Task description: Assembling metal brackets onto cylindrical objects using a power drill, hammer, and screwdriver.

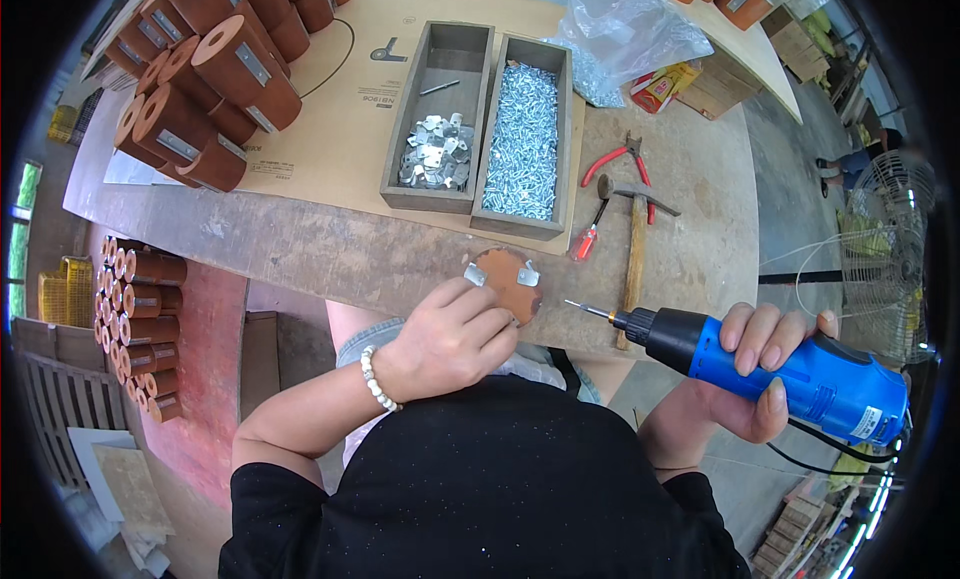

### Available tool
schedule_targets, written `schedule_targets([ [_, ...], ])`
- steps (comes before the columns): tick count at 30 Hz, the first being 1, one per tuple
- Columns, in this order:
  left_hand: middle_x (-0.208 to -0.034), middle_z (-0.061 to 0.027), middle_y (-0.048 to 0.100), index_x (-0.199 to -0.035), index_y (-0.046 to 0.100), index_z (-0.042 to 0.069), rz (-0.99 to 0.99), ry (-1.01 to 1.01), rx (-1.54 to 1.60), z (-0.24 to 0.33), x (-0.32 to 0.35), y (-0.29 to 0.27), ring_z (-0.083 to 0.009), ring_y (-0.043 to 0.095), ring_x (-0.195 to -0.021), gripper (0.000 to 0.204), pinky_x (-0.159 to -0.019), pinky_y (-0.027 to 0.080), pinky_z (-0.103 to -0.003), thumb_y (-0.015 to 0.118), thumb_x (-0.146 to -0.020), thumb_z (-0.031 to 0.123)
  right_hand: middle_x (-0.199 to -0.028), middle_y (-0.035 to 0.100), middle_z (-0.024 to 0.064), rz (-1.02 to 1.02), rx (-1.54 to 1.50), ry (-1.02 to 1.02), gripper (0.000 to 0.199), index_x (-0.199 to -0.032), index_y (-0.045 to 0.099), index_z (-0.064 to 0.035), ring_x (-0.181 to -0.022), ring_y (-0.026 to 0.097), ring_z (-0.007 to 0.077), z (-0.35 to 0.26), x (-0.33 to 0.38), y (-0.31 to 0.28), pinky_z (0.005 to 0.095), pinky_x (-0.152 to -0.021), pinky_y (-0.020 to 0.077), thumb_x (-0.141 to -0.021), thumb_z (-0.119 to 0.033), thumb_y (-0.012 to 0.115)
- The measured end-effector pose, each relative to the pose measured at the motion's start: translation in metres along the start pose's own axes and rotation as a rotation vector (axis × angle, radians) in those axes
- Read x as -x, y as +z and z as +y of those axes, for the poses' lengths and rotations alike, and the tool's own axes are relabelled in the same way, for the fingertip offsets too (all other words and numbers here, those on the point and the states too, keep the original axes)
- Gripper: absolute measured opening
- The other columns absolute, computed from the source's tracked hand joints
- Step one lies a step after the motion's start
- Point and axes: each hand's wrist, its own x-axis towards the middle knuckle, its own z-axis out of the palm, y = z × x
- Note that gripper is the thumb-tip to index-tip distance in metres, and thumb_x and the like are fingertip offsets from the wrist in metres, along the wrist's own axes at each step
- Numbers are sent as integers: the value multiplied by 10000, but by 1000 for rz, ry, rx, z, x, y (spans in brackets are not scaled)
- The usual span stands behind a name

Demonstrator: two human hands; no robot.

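Note:
My right hand (765, 364) grips a blue and black electric screwdriver (790, 377), its thin bit pointing left toward a round reddish-brown piece (508, 291). The bit's tip is apart from that piece. Two small bent metal plates lie on the round face, a left plate (475, 275) and a right plate (528, 274). Over the near left part of the face, my left hand (455, 334) is closed with curled fingers, close to the left plate. Its thumb and fingertips are mostly hidden, so what they pinch cannot be made out.
Past the piece stand a wooden box of metal plates (390, 169) and a wooden box of screws (567, 109). To their right lie red-handled pliers (630, 164), a hammer (637, 239) and a red screwdriver (585, 243). Brown cylinders (235, 59) are stacked at the far left.

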Motion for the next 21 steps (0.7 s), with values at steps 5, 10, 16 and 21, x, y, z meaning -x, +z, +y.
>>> schedule_targets([
  [5,-919,-60,624,-856,625,41,98,-93,152,0,14,16,-236,581,-879,258,-761,466,-372,708,-622,109,-760,510,37,4,4,19,658,-1290,328,-53,-621,532,159,-2,5,8,330,-589,459,-710,-99,637],
  [10,-1058,-64,597,-903,649,65,133,-193,125,-1,19,23,-269,528,-1006,321,-865,410,-442,747,-606,140,-742,512,27,1,2,60,646,-1280,342,-81,-602,528,164,-2,10,18,332,-581,459,-709,-93,644],
  [16,-1045,-61,613,-862,645,71,209,-303,60,9,26,27,-272,543,-1002,303,-891,386,-451,763,-597,160,-726,521,21,-16,-12,118,658,-1277,335,-100,-601,532,164,1,15,27,335,-588,462,-711,-101,669],
  [21,-1030,-64,619,-851,641,70,248,-363,48,13,26,30,-275,546,-1008,308,-902,376,-452,774,-593,172,-732,524,31,-34,-1,168,690,-1288,300,-101,-614,543,184,3,18,33,361,-599,466,-718,-117,689],
])
